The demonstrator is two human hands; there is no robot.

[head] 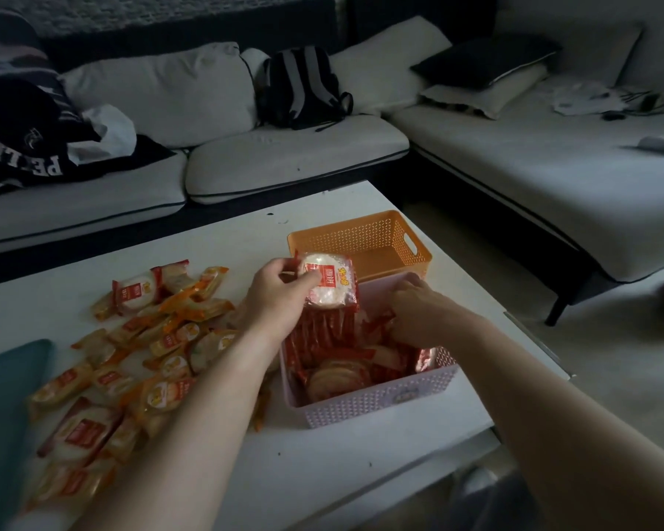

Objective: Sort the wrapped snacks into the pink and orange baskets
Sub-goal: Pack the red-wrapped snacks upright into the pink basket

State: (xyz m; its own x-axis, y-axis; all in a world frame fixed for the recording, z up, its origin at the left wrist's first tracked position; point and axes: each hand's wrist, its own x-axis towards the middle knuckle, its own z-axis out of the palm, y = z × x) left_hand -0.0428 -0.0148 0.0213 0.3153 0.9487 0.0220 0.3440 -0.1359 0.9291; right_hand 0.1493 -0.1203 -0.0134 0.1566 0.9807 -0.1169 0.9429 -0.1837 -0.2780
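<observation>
The left hand (pixel 280 297) is pinching a red-wrapped snack (pixel 328 285) over the pink basket (pixel 380 404) near the right edge of the worktop (pixel 322 465). The right hand (pixel 418 306) is reaching inside, grip unclear. Loose snacks (pixel 169 389) are crowding the left.

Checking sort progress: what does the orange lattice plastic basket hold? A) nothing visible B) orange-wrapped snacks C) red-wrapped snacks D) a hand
A: the orange lattice plastic basket shows a bare inside; red-wrapped round snacks lie in the pink lattice plastic basket, and the left hand holds one more.

The right hand (pixel 418 306) had its fingertips hidden among red wrappers (pixel 324 331) in the pink basket (pixel 380 406); the left hand (pixel 280 297) covered part of its wrapped snack (pixel 332 287).
</observation>
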